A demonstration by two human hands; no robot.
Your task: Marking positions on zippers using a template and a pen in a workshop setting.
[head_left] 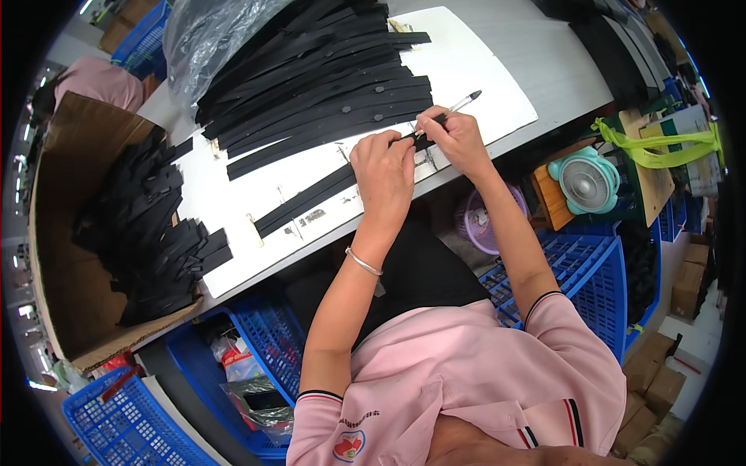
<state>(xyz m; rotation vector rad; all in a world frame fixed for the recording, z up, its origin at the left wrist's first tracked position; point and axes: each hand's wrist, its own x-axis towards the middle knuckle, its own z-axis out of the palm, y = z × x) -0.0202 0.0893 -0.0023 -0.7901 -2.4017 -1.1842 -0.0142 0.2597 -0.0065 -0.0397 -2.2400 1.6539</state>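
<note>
A flat black fabric strip (pixel 307 200) lies slantwise along the near edge of a white board (pixel 497 85). My left hand (pixel 383 172) bends over this strip, fingers closed and pressing on its right part. Close beside it, my right hand (pixel 460 144) grips a slim pen (pixel 468 101) with a clear barrel and dark end. The pen's lower end meets the strip's right end, where my fingers partly hide it. Just beyond both hands, a thick layered pile of black strips (pixel 311 85) covers the board's far side; a few small round spots show on it.
To the left stands an open cardboard box (pixel 58 202) with many black strips (pixel 148 233) inside. Clear plastic film (pixel 206 46) lies behind. Blue baskets (pixel 587 272) sit below the table, near a teal fan (pixel 587 182) and a purple basket (pixel 478 225). Another person (pixel 97 81) is at far left.
</note>
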